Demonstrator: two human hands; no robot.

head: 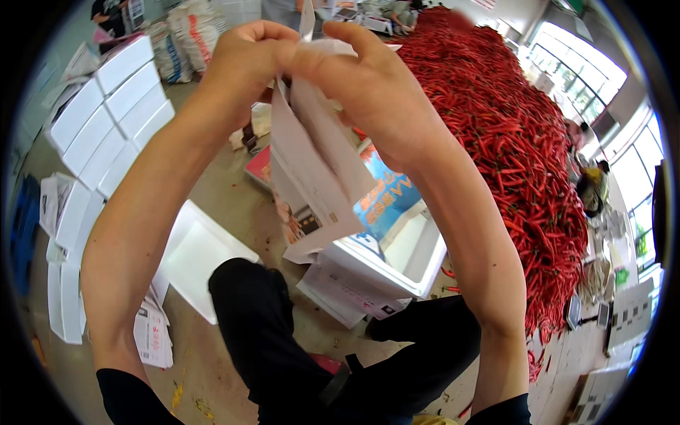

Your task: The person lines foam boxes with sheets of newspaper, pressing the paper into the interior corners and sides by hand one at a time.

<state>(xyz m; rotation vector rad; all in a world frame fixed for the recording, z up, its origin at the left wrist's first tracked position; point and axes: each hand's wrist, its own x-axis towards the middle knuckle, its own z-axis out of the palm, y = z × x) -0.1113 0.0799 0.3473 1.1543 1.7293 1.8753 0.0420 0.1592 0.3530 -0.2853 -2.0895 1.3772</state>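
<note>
My left hand (244, 69) pinches the top of a folded sheet of newspaper (313, 180), held up in front of me. My right hand (372, 101), slightly blurred, grips the same paper from the other side; some of its fingers are hidden. The sheet hangs down in two leaves over a white foam box (419, 260) on the floor. Inside that box is paper lining, and a blue printed sheet (385, 196) with orange writing stands at its far side. Another newspaper sheet (350, 292) drapes over its near edge.
A white foam lid or tray (204, 260) lies by my knee, near stacked newspapers (153, 334). White foam boxes (111, 117) are stacked at left, before woven sacks (194, 32). A huge heap of red chilli peppers (510, 149) fills the right. People sit beyond it.
</note>
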